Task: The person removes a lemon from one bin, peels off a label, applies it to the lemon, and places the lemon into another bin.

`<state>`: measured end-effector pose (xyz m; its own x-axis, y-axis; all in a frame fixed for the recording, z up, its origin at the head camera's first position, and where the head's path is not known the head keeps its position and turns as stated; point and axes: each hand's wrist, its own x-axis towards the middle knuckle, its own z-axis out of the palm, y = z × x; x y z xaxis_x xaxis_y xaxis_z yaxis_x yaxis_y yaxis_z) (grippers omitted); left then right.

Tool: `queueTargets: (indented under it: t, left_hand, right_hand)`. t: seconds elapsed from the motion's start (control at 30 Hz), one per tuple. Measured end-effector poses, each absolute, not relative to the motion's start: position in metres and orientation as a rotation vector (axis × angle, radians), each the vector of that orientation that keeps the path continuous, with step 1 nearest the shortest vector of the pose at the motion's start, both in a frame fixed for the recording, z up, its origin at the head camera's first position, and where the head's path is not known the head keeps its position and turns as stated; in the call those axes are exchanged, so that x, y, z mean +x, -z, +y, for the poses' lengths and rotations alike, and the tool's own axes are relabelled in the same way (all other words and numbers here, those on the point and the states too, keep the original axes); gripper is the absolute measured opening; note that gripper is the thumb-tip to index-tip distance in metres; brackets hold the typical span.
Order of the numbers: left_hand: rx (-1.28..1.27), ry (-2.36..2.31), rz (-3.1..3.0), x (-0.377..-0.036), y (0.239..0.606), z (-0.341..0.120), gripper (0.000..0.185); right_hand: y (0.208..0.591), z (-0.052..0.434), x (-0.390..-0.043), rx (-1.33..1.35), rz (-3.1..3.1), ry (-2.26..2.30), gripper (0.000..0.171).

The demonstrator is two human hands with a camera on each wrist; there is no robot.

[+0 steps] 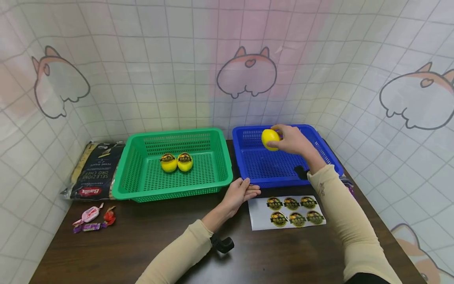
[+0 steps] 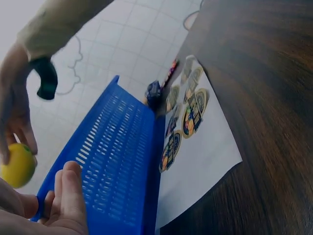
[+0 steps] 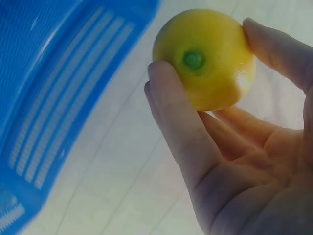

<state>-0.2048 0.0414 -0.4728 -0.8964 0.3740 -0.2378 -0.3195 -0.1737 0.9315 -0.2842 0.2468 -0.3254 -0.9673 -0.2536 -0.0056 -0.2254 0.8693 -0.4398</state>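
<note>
Over the blue basket (image 1: pixel 273 183), my right hand (image 1: pixel 293 141) holds a yellow lemon (image 1: pixel 270 139) between thumb and fingers. The green stem end of the lemon (image 3: pixel 195 59) shows in the right wrist view. My left hand (image 1: pixel 238 196) is held palm up with relaxed fingers, holding nothing, at the near left corner of the blue basket. Just right of it lies a white sheet (image 1: pixel 260 216) with several round black-and-gold fruit stickers. Two lemons (image 1: pixel 169 165), each with such a sticker on it, sit side by side in the green basket (image 1: pixel 173 192).
A black bag of penne pasta (image 1: pixel 97 169) lies left of the green basket. Several wrapped candies (image 1: pixel 90 214) lie in front of it on the dark wooden table (image 1: pixel 142 236). A dark purple wrapper (image 1: pixel 347 183) shows beyond the blue basket's right side. A tiled-pattern curtain encloses the table.
</note>
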Motion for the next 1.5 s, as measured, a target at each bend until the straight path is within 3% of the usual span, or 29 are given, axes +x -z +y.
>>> queueTargets:
  t: [0.37,0.67,0.77,0.9,1.07,1.33,1.5]
  left_hand:
    - [0.272,-1.926,1.752,-0.186,0.485,0.013,0.059]
    - [0.442,-1.848,1.632,-0.169,0.481,-0.022,0.056]
    - [0.413,-1.798,1.655,-0.167,0.488,-0.028,0.055]
    - [0.35,-1.775,1.681,-0.167,0.497,-0.036,0.055]
    - [0.342,-1.732,1.702,-0.165,0.504,-0.038,0.057]
    - [0.337,-1.709,1.681,-0.165,0.508,-0.034,0.056]
    - [0.349,-1.718,1.654,-0.167,0.508,-0.032,0.058]
  right_hand:
    - [0.365,0.212,-0.188,-0.618,2.891,0.885,0.06]
    - [0.419,0.188,-0.142,-0.559,2.783,1.074,0.052]
    - [0.437,0.182,-0.139,-0.581,2.736,1.139,0.055]
    - [0.448,0.189,-0.143,-0.569,2.772,1.092,0.045]
    - [0.457,0.218,-0.155,-0.301,3.05,0.699,0.029]
    - [0.472,0.242,-0.171,-0.022,2.987,0.385,0.056]
    - [0.474,0.247,-0.177,0.038,2.966,0.387,0.037]
